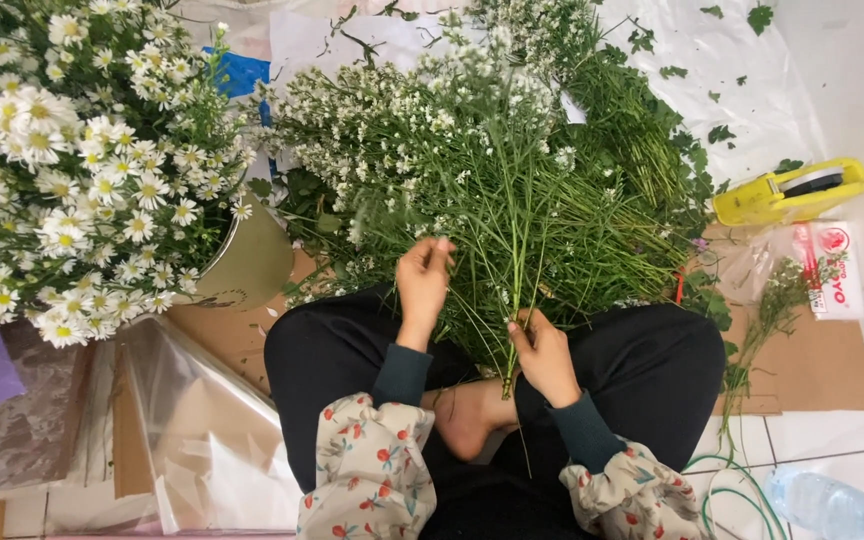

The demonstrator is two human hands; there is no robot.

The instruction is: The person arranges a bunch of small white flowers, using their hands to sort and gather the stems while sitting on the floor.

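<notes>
Both hands' fingers (524, 335) closed round stems (512, 290)

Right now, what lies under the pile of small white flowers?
Under the pile of small white flowers: white plastic sheet and brown cardboard show at its edges. What lies beneath its middle is covered.

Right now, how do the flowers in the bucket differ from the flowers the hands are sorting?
The bucket flowers have large daisy-like heads; the sorted flowers have tiny ones. The first stand in a bucket; the second lie loose, with the right hand pinching stems and the left hand among them. Both are white.
</notes>
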